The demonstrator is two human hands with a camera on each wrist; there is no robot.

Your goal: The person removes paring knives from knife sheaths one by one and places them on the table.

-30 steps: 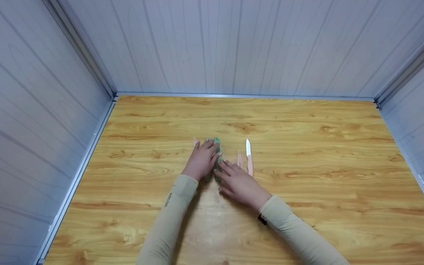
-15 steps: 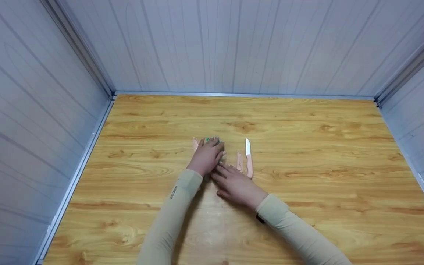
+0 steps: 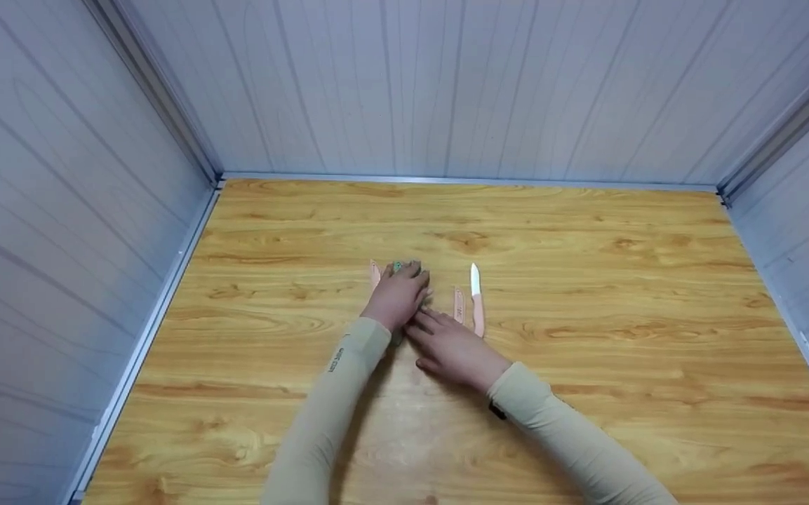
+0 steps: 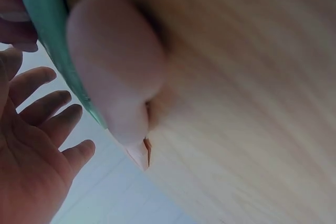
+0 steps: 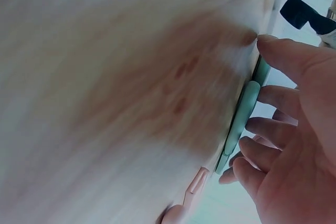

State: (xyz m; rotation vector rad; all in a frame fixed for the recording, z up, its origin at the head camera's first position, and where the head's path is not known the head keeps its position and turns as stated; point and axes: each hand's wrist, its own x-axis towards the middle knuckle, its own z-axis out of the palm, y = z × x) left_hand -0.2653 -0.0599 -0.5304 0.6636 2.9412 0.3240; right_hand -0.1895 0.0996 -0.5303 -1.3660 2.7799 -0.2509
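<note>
My left hand (image 3: pixel 397 298) lies over green, slim handled things in the head view; only a green tip (image 3: pixel 398 266) shows past its fingers. In the left wrist view a long green piece (image 4: pixel 50 35) runs beside its relaxed fingers, with a blurred pink handle (image 4: pixel 113 61) near the camera. My right hand (image 3: pixel 457 351) reaches in from the right, fingertips beside the left hand. The right wrist view shows its fairly straight fingers right at a green handle (image 5: pixel 244 116). The rest of the green things is hidden under the hands.
Right of the hands lie a pink sheath (image 3: pixel 459 305) and a knife (image 3: pixel 476 301) with a pale blade and pink handle. Another pink pointed piece (image 3: pixel 375 273) shows left of the left hand. Pale panel walls (image 3: pixel 418 91) enclose the wooden table (image 3: pixel 586 280) at the back and sides.
My left hand has shifted slightly right and the right hand's fingertips slightly left. The gap between them has closed, and the green pieces seen there are now mostly covered.
</note>
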